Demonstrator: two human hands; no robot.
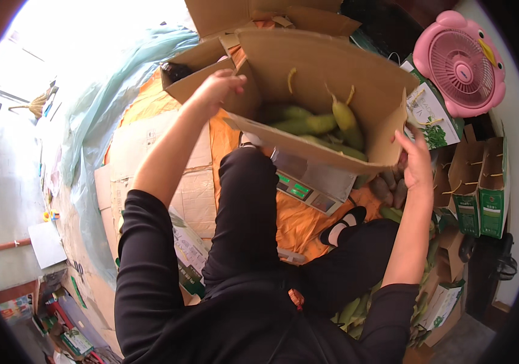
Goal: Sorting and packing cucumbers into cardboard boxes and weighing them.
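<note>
Cardboard box point(332, 67) with green vegetables point(308, 124) inside, top not yet closed; right hand point(416, 159) grips its edge, left hand point(216, 91) fingers curled, grip unclear.

The brown open-topped cardboard box point(326, 60) at upper centre looks matt; the long green vegetables point(311, 124) inside, smooth. Upper right, the pink round-grilled fan point(462, 73) is glossy plastic; left, the translucent bluish plastic sheet point(93, 139) looks crinkled.

Produce-packing room | digital scale point(327, 177) | green cartons point(491, 207) | cardboard box point(338, 67) | green vegetables point(309, 125)
</note>
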